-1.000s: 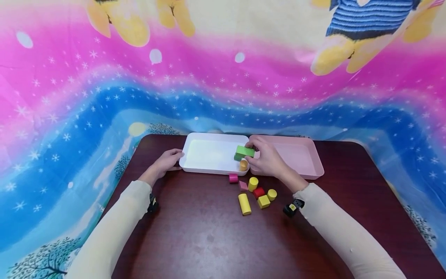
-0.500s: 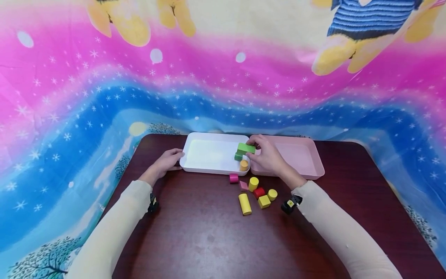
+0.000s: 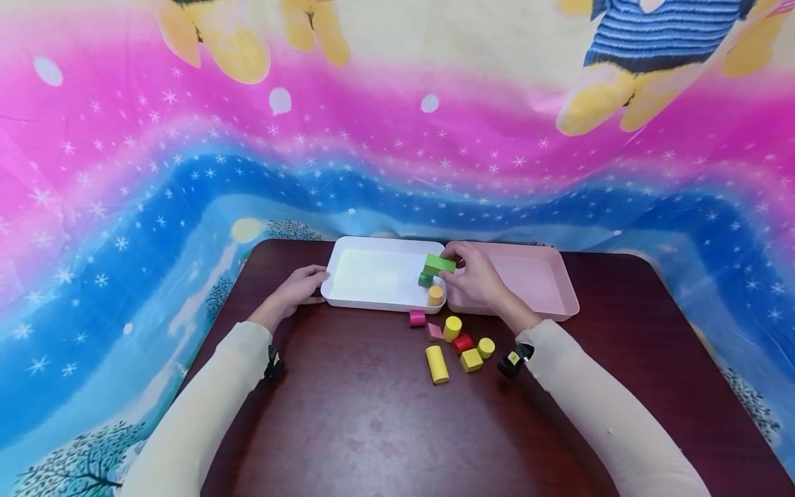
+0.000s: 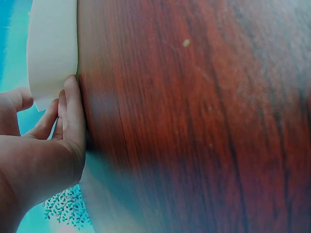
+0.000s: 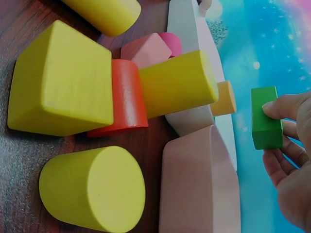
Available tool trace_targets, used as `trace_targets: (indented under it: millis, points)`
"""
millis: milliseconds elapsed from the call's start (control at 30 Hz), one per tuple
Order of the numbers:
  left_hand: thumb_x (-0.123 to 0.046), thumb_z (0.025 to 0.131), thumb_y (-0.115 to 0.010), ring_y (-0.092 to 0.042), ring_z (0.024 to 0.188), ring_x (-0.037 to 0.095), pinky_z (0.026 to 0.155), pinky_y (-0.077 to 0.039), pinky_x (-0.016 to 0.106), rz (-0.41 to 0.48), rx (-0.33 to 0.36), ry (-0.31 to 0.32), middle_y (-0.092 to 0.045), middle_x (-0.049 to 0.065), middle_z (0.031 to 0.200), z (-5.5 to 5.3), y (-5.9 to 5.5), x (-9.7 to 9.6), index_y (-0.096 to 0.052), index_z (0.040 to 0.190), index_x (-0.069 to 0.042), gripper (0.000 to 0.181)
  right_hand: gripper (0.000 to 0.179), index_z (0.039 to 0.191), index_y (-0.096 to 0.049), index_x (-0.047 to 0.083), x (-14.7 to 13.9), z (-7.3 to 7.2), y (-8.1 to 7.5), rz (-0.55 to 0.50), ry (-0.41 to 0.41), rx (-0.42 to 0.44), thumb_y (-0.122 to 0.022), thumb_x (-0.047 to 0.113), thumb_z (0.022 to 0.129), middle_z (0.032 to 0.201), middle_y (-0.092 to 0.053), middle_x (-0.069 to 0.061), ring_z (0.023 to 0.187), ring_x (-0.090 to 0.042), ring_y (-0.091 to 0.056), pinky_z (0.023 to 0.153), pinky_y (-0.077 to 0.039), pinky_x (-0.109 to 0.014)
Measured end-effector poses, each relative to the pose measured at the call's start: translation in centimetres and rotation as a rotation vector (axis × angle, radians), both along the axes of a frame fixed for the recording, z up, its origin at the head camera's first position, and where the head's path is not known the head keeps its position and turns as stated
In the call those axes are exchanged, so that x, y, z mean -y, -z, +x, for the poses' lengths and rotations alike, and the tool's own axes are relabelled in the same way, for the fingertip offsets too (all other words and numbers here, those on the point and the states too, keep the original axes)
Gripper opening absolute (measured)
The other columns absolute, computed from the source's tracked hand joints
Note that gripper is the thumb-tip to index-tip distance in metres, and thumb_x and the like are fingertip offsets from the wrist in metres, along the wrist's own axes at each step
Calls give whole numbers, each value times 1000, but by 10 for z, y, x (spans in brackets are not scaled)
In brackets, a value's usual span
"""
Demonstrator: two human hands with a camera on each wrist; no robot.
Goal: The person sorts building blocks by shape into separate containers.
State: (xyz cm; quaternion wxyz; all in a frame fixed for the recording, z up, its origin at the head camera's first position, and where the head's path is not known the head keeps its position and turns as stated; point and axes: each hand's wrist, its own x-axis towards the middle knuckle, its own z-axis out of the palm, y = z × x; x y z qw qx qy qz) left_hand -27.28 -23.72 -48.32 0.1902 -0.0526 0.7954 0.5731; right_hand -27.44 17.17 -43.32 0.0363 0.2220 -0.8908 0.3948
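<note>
My right hand [image 3: 477,279] pinches a green rectangular block [image 3: 439,264] between thumb and fingers, over the right end of the white tray [image 3: 379,304]. Below it in that tray sits a darker green piece [image 3: 425,280], partly covered; whether the two touch, I cannot tell. An orange cylinder [image 3: 435,296] stands at the tray's near right corner. The right wrist view shows the held green block [image 5: 266,124] with the thumb on its side. At the white tray's left end, my left hand [image 3: 298,288] rests with fairly straight fingers [image 4: 74,104] against the wall.
A pink tray [image 3: 568,304] adjoins the white one on the right. Loose on the dark table [image 3: 348,414] lie a magenta cylinder [image 3: 417,318], a pink block [image 3: 435,332], a red piece [image 3: 462,344], a yellow cube [image 3: 471,359] and several yellow cylinders [image 3: 437,364].
My right hand has shifted the green block slightly up and to the right, showing more of the darker green piece under it. The left hand stays at the white tray's end.
</note>
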Motion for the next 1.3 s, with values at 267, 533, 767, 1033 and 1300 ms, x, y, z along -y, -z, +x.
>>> trace_targets:
  millis: [267,533,767,1033,1300]
  points:
    - [-33,114,-48,-57,130,32,102,-58,43,-1,-2,-1,-51,19,151,-1,1,0,-38,162,-5,56,26,118,-71,3,-1,-3,11,-10,7,-3,-80,8,94,115,-64,-11,102,-27,-61,93,-59,-48]
    - [-33,114,-49,-57,130,32,102,-58,44,6,-4,-2,-51,19,150,-3,4,1,-40,161,-5,54,31,124,-70,4,0,-2,16,-3,34,73,-80,11,95,118,-65,-12,108,-30,-62,98,-56,-47]
    - [-32,114,-48,-57,131,33,102,-58,45,3,-3,-5,-51,19,151,-2,2,0,-39,161,-5,55,31,125,-70,5,3,-3,16,15,28,89,-79,13,96,120,-66,-12,109,-31,-63,100,-55,-48]
    - [-32,114,-49,-57,132,33,103,-57,45,7,3,-10,-50,19,152,-3,1,-1,-39,161,-5,55,31,124,-70,4,5,-3,17,23,15,79,-79,13,96,120,-66,-12,109,-32,-64,101,-55,-48]
    - [-32,114,-49,-56,132,33,103,-57,45,6,2,-17,-50,19,152,-3,2,-1,-38,162,-5,56,30,124,-69,4,7,-4,19,29,11,86,-78,13,97,120,-66,-12,110,-32,-64,102,-55,-49]
